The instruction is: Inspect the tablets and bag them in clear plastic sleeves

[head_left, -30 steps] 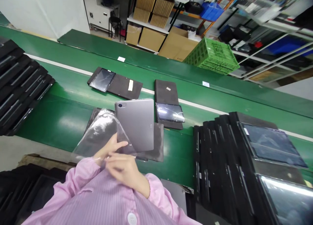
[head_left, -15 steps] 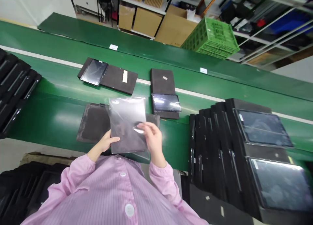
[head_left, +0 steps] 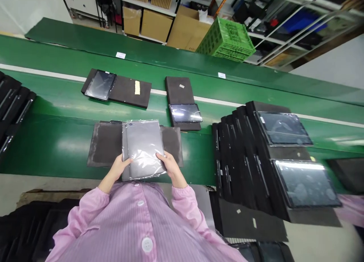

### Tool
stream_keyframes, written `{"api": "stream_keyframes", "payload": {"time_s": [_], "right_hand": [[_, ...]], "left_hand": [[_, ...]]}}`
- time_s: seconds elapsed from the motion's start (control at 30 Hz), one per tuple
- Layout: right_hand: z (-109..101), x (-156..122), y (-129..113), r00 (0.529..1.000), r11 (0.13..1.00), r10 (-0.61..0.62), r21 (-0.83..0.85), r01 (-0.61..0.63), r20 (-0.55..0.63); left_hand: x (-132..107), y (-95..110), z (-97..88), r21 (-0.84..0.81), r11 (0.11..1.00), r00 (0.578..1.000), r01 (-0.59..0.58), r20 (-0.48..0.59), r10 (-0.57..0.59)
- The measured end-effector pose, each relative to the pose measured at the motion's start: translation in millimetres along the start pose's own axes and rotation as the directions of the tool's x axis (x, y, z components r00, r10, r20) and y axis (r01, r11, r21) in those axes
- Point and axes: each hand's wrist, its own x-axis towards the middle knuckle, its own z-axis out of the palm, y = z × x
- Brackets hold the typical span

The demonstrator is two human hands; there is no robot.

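A grey tablet (head_left: pixel 143 146) inside a clear plastic bag lies back up over a dark foam pad (head_left: pixel 104 144) on the green conveyor belt (head_left: pixel 57 137). My left hand (head_left: pixel 118 170) grips the bagged tablet's near left edge, thumb on top. My right hand (head_left: pixel 169 167) grips its near right corner, fingers curled on the plastic. Both wrists come out of pink striped sleeves.
Two more foam pads with tablets (head_left: pixel 100 85) (head_left: pixel 184 113) lie farther along the belt. A tall stack of black trays with tablets (head_left: pixel 267 156) stands at my right, another stack (head_left: pixel 11 102) at the left edge. Cardboard boxes and a green crate (head_left: pixel 227 40) sit beyond.
The bare tablet went into the plastic bag. Both hands lowered the bagged tablet onto the foam pad, and my right hand shifted from the bag's middle to its near right corner.
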Motion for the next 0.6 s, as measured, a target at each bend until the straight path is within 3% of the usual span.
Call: {"api": "stream_keyframes", "payload": {"time_s": [0.1, 0.2, 0.27, 0.3, 0.4, 0.47, 0.53, 0.6], "right_hand": [[-29.8, -18.0, -25.7, 0.998, 1.0, 0.014, 0.015, -0.013, -0.054], [-61.1, -43.7, -58.5, 0.989, 0.999, -0.021, -0.033, 0.017, -0.145], [-70.0, -58.7, -75.0, 0.951, 0.965, -0.156, -0.248, 0.088, -0.266], [-68.4, -63.7, -79.6, 0.911, 0.906, -0.248, -0.411, 0.098, -0.329], [-38.5, -63.6, -74.1, 0.785, 0.594, -0.472, -0.803, -0.053, -0.401], [-4.7, -51.8, -55.0, 0.78, 0.439, -0.511, -0.89, -0.123, -0.36], [29.4, -35.9, -28.7, 0.813, 0.376, -0.528, -0.926, -0.036, -0.246], [55.6, -21.0, -3.2, 0.833, 0.411, -0.512, -0.911, 0.023, -0.211]], "left_hand": [[5.1, 4.8, -18.3, -0.002, 1.0, 0.999, 0.023, 0.029, -0.023], [14.1, 11.7, -49.2, -0.001, 0.998, 0.998, 0.059, 0.023, -0.059], [20.2, 15.4, -67.8, -0.006, 0.998, 0.998, 0.066, 0.007, -0.066], [22.9, 16.7, -74.6, -0.016, 0.998, 0.998, 0.058, -0.001, -0.058], [28.7, 18.7, -83.7, -0.047, 0.998, 0.998, 0.052, 0.019, -0.051], [30.7, 18.7, -83.9, -0.049, 0.996, 0.996, 0.069, 0.053, -0.066], [31.3, 17.8, -83.1, -0.048, 0.995, 0.993, 0.086, 0.083, -0.082], [30.8, 16.0, -83.0, -0.066, 0.995, 0.991, 0.078, 0.112, -0.07]]}}
